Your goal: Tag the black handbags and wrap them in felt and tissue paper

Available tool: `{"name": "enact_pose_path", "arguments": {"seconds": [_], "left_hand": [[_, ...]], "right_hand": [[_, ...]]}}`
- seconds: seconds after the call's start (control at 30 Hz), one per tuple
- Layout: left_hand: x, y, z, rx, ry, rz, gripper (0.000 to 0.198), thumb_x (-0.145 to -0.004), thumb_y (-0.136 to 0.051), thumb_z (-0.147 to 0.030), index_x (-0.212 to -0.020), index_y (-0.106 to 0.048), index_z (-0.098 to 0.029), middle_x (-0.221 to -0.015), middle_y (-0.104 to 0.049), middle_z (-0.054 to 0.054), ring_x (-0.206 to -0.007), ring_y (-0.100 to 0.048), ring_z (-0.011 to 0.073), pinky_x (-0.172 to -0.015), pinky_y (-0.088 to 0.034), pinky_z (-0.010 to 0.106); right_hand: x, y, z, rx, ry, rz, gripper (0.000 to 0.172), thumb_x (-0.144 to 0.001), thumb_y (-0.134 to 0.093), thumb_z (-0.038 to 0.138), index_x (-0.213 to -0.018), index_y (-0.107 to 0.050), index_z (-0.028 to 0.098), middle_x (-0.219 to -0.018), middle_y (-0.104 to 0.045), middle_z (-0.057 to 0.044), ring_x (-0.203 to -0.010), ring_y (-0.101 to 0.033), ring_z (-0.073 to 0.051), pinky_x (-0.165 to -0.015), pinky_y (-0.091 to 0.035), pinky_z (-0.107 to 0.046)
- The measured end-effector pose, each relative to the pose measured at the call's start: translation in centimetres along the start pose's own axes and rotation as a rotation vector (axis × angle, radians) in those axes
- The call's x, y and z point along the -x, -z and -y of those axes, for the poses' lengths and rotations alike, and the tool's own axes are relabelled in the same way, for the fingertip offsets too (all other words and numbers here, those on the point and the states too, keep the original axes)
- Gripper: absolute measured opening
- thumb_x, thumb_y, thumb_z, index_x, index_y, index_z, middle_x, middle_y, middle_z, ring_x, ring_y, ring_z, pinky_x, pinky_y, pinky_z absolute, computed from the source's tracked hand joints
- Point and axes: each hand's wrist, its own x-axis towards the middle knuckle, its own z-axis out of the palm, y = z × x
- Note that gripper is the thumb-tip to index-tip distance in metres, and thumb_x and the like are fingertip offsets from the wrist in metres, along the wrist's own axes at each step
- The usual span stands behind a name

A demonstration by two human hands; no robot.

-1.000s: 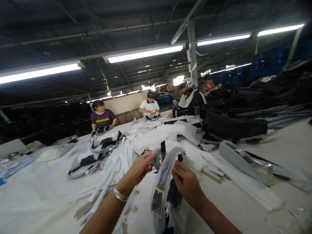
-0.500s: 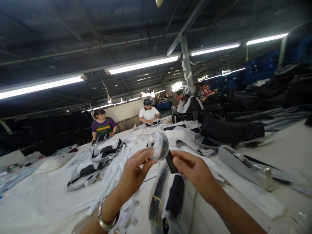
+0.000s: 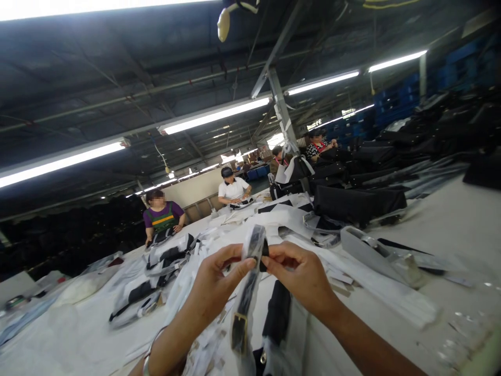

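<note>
A dark strap (image 3: pixel 250 282) in a clear plastic wrap rises from the table in front of me, with a gold-rimmed buckle (image 3: pixel 239 329) low on it. My left hand (image 3: pixel 217 277) is closed, thumb and fingers pinching the wrapped strap near its upper bend. Against the other side of the strap my right hand (image 3: pixel 301 274) pinches a small flat black piece (image 3: pixel 264 255); its lower part is hidden by the fingers. The two hands nearly meet at the strap. Below them lies a black padded roll (image 3: pixel 277 310) beside white wrapping.
White paper strips (image 3: pixel 207 334) litter the table (image 3: pixel 78 334). Plastic-wrapped black straps (image 3: pixel 136 297) lie at left, and another wrapped piece (image 3: pixel 376 250) at right. Black bags (image 3: pixel 360 203) are heaped at the back right. Several people sit farther off, one person in white (image 3: pixel 234 190).
My left hand has moved from the round wrapped bundle to the strap, which now stands narrow between my hands. My right hand has come in closer with the black piece. The view has shifted slightly.
</note>
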Motion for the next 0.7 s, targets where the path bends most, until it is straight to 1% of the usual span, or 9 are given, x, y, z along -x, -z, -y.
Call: {"name": "enact_pose_path", "arguments": {"seconds": [0.07,0.1,0.2,0.37,0.4,0.47,0.53,0.7], "left_hand": [[-0.3,-0.1,-0.5,0.09,0.053,0.046,0.031,-0.083,-0.073,-0.045,-0.105,-0.075,-0.022,-0.091,-0.071,0.004,-0.088,-0.065,0.0224,-0.083,-0.05,0.031],[-0.5,-0.2,-0.8,0.103,0.063,0.051,0.032,-0.083,-0.073,-0.045,-0.105,-0.074,-0.022,-0.09,-0.071,0.004,-0.087,-0.065,0.0219,-0.082,-0.05,0.03],[-0.9,-0.1,-1.6,0.063,0.055,0.045,0.032,-0.084,-0.072,-0.047,-0.101,-0.074,-0.021,-0.085,-0.069,0.003,-0.083,-0.063,0.0195,-0.077,-0.048,0.027],[-1.2,0.0,-2.3,-0.002,0.06,0.053,0.037,-0.084,-0.068,-0.054,-0.093,-0.073,-0.018,-0.079,-0.065,0.003,-0.077,-0.056,0.0179,-0.07,-0.045,0.025],[-1.3,0.0,-2.4,-0.008,0.066,0.056,0.038,-0.085,-0.067,-0.055,-0.091,-0.072,-0.018,-0.078,-0.064,0.002,-0.076,-0.055,0.0174,-0.069,-0.044,0.026],[-1.3,-0.1,-2.4,-0.012,0.073,0.057,0.04,-0.086,-0.064,-0.057,-0.088,-0.071,-0.017,-0.076,-0.062,0.002,-0.073,-0.054,0.0169,-0.068,-0.044,0.026],[-1.4,-0.3,-2.4,-0.007,0.074,0.042,0.04,-0.085,-0.065,-0.057,-0.086,-0.071,-0.017,-0.074,-0.062,0.002,-0.073,-0.054,0.0172,-0.068,-0.044,0.026],[-1.7,-0.8,-2.6,-0.013,0.047,-0.029,0.036,-0.081,-0.07,-0.055,-0.078,-0.069,-0.019,-0.066,-0.059,0.0,-0.073,-0.057,0.0185,-0.066,-0.045,0.026]], "right_hand": [[-0.1,-0.2,0.0,0.091,0.111,-0.066,0.006,-0.084,-0.07,0.025,-0.085,-0.074,0.02,-0.076,-0.068,-0.001,-0.067,-0.064,-0.014,-0.062,-0.053,-0.024],[-0.1,-0.2,0.1,0.132,0.161,-0.096,0.005,-0.084,-0.069,0.024,-0.084,-0.072,0.02,-0.075,-0.067,-0.001,-0.065,-0.063,-0.014,-0.063,-0.052,-0.024],[-0.5,-0.3,0.4,0.228,0.27,-0.16,0.003,-0.084,-0.069,0.019,-0.082,-0.07,0.02,-0.073,-0.065,0.001,-0.062,-0.06,-0.011,-0.062,-0.05,-0.022],[-1.0,-0.2,0.9,0.358,0.388,-0.198,0.004,-0.084,-0.068,0.019,-0.085,-0.071,0.02,-0.073,-0.065,0.0,-0.062,-0.06,-0.012,-0.058,-0.046,-0.022],[-1.1,-0.2,1.0,0.356,0.383,-0.204,0.004,-0.083,-0.069,0.019,-0.085,-0.072,0.021,-0.073,-0.065,0.0,-0.061,-0.06,-0.012,-0.058,-0.047,-0.022],[-1.4,-0.3,1.0,0.294,0.329,-0.215,0.004,-0.082,-0.07,0.019,-0.084,-0.072,0.02,-0.073,-0.068,0.0,-0.057,-0.059,-0.011,-0.058,-0.048,-0.022],[-1.6,-0.5,0.9,0.179,0.247,-0.218,0.005,-0.08,-0.072,0.022,-0.084,-0.073,0.02,-0.074,-0.07,-0.001,-0.056,-0.06,-0.011,-0.057,-0.05,-0.022],[-2.2,-1.3,0.8,-0.143,0.006,-0.194,0.016,-0.078,-0.074,0.031,-0.083,-0.075,0.017,-0.066,-0.071,-0.002,-0.054,-0.062,-0.013,-0.049,-0.05,-0.021]]}}
